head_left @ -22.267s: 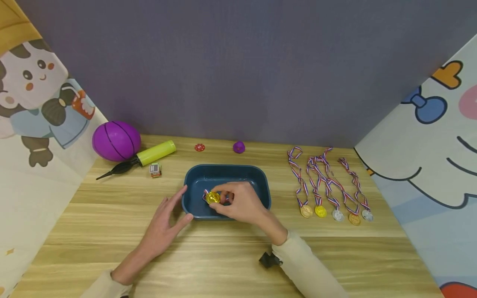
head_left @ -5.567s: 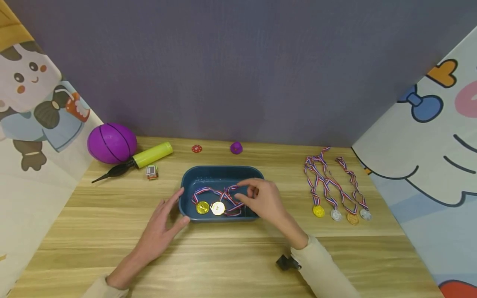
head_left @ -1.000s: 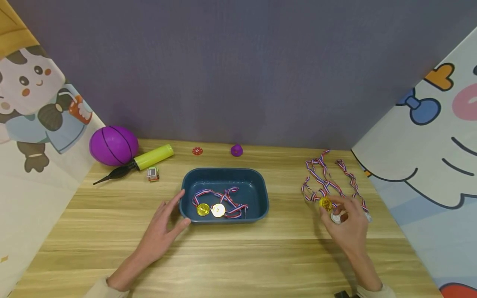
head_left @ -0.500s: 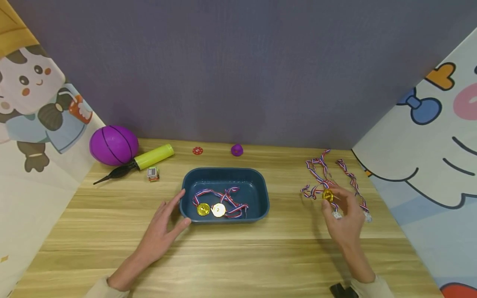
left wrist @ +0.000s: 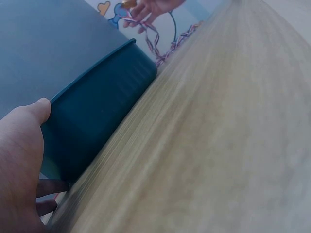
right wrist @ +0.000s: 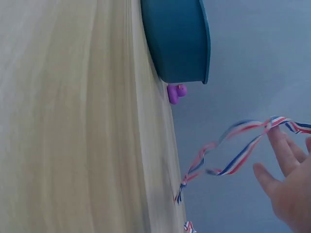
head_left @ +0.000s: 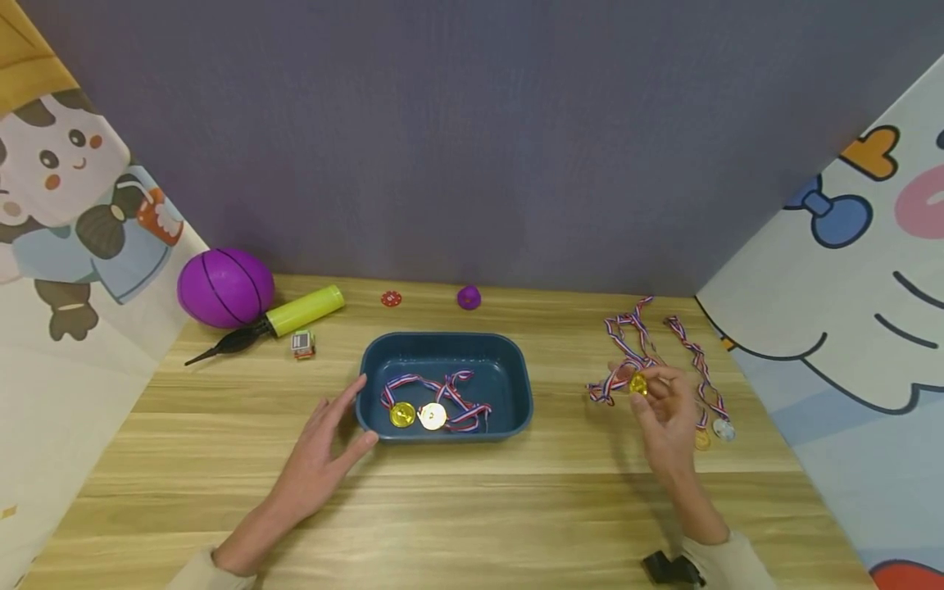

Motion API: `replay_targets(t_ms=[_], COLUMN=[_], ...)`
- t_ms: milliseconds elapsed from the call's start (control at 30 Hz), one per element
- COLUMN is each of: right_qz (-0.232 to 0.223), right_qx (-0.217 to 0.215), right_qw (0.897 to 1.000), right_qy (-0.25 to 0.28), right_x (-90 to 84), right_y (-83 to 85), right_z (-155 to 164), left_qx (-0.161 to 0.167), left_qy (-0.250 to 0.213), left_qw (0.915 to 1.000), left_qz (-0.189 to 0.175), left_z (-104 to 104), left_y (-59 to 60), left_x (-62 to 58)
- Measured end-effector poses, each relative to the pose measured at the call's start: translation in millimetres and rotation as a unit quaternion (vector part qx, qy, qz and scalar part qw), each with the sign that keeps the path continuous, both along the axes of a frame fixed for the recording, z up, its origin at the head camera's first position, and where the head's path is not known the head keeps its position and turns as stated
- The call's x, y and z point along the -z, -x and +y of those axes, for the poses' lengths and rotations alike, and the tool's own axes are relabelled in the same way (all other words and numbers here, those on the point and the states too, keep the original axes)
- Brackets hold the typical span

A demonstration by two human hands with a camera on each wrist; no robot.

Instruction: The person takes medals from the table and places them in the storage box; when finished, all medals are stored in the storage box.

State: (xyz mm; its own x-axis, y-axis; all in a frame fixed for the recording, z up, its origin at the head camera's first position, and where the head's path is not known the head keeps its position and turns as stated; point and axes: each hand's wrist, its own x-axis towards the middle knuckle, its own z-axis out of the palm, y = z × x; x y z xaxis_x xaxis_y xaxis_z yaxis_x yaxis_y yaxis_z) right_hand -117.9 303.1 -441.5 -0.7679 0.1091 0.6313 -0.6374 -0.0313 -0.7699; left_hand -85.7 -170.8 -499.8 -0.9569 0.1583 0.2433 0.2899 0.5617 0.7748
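My right hand (head_left: 669, 422) pinches a gold medal (head_left: 637, 383) above the right side of the table. Its striped ribbon (right wrist: 243, 127) runs over the fingers and trails down to the tabletop. Left of it stands a dark blue plastic bin (head_left: 516, 393). Inside lie two gold-coloured medals, one deeper gold (head_left: 401, 415) and one pale and shiny (head_left: 432, 416), their ribbons loosely tangled. My left hand (head_left: 313, 451) rests with spread fingers against the bin's left end, thumb at the rim in the left wrist view. A silver medal (head_left: 723, 430) and a bronze-gold one (head_left: 702, 440) lie beyond my right hand.
Along the back stand a purple ball (head_left: 225, 288), a yellow hand pump (head_left: 306, 310), a red chip (head_left: 391, 299) and a purple toy duck (right wrist: 175, 93). A small boxy toy (head_left: 302, 344) lies left of the bin. Printed side panels and a grey back wall border the table.
Over the longer span, a second medal came to lie in the bin. In the last second my right hand lifted the gold medal and shifted slightly left, dragging its ribbon. The left hand stayed put.
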Motion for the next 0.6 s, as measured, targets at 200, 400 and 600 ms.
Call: replay_targets(t_ms=[200, 400, 600], right_qz=[0.002, 0.022, 0.03], right_qx=[-0.066, -0.021, 0.086], right_qw=[0.998, 0.999, 0.986], right_qy=[0.019, -0.028, -0.139], right_x=[4.9, 8.3, 3.1], right_y=[4.3, 5.6, 5.9], right_z=[-6, -9, -17], left_qx=[0.001, 0.001, 0.0], left_qy=[0.0, -0.002, -0.003], left_qw=[1.0, 1.0, 1.0], left_qz=[0.001, -0.004, -0.007], left_z=[0, 0, 1], left_y=[-0.7, -1.0, -1.1], left_x=[-0.1, -1.6, -3.7])
